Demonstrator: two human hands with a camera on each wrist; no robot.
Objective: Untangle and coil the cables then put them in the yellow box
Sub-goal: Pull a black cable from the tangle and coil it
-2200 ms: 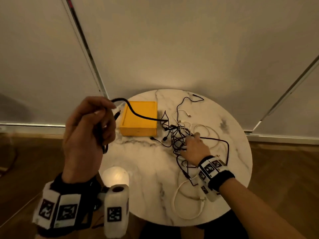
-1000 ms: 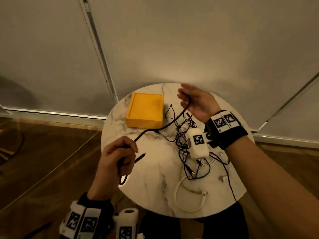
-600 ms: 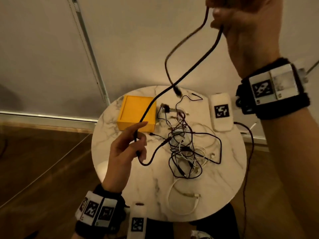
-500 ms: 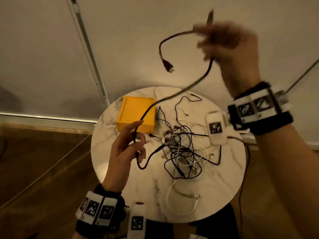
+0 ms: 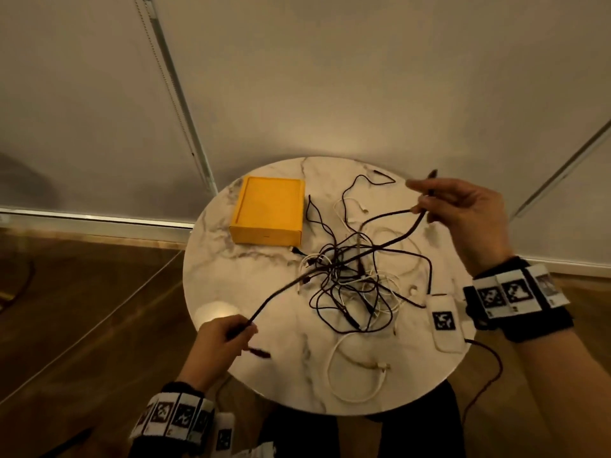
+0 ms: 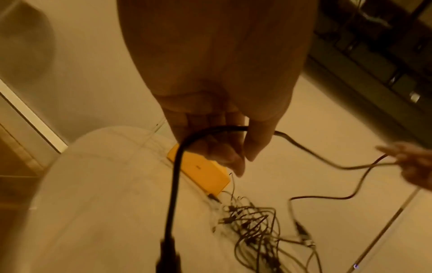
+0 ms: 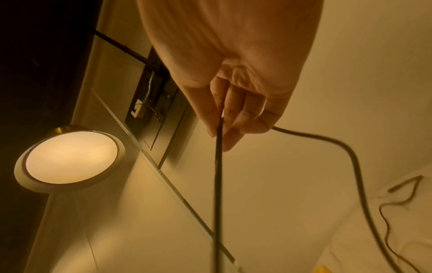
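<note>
A thick black cable (image 5: 330, 264) stretches taut over the round marble table (image 5: 231, 279). My left hand (image 5: 243, 328) pinches it near one plug end (image 5: 261, 352) at the near left edge. My right hand (image 5: 423, 206) grips it further along, above the far right, with its other end sticking up past the fingers. In the left wrist view the cable (image 6: 174, 175) curves out from under my fingers (image 6: 254, 146). In the right wrist view it (image 7: 218, 166) hangs from my fingertips (image 7: 229, 134). The yellow box (image 5: 267, 209) lies far left, and a tangle of thin black and white cables (image 5: 353, 282) lies mid-table.
A white cable loop (image 5: 357, 375) lies at the near edge. A thin dark lead (image 5: 489, 368) hangs off the table's right side. Lamp glare (image 5: 215, 312) shows on the marble by my left hand. A wall stands just behind the table, wooden floor around it.
My right hand came down from high above to just over the table's far right. My left hand drew back toward the near left edge. The thick cable is now pulled straighter between them.
</note>
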